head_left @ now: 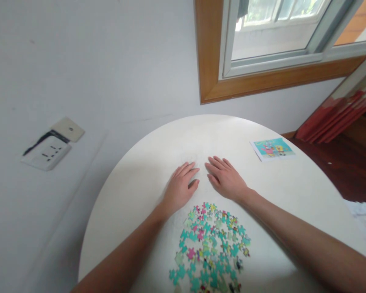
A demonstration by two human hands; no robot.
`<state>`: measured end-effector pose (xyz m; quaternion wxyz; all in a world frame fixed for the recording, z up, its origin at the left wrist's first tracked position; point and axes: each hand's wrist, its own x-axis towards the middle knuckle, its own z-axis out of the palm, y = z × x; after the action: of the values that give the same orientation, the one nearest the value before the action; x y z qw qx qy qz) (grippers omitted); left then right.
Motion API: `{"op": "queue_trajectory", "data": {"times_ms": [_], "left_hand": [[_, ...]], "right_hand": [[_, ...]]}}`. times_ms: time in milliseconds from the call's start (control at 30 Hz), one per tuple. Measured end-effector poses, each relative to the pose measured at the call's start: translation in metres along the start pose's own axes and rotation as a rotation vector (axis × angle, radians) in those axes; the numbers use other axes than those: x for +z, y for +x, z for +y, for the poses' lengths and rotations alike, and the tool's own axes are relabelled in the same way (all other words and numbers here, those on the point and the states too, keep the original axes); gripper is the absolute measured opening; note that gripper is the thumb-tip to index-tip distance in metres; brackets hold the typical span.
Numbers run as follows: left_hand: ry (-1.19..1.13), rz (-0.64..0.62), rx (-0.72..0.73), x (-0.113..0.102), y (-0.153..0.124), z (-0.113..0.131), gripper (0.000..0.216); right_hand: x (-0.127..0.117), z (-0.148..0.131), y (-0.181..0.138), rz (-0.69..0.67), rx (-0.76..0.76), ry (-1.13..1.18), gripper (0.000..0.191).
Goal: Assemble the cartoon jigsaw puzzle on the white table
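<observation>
My left hand [182, 184] lies flat on the white round table [134, 191], palm down with its fingers stretched out and nothing in it. Across a small gap, my right hand [225, 177] rests the same way, fingers extended. Between my forearms is a loose spread of jigsaw puzzle pieces [212, 248], mostly turquoise, with some pink, yellow and pale green ones. The nearest pieces lie just below both hands, apart from the fingers. The pile runs down to the bottom edge of the view, where part of it is cut off.
A small picture card [273, 149] with cartoon figures lies at the table's far right. Beyond the table stand a white wall [110, 61] with a socket [47, 152], and a wood-framed window [209, 53]. A red and white curtain [332, 110] hangs on the right.
</observation>
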<state>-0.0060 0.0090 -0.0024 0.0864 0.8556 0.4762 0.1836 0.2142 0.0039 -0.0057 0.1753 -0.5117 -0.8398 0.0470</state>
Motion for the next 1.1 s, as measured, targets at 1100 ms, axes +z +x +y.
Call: {"op": "queue_trajectory", "data": {"times_ms": [1100], "left_hand": [[-0.179, -0.042, 0.107, -0.003, -0.002, -0.01, 0.032]], "right_hand": [[0.004, 0.007, -0.001, 0.086, -0.018, 0.089, 0.038]]}}
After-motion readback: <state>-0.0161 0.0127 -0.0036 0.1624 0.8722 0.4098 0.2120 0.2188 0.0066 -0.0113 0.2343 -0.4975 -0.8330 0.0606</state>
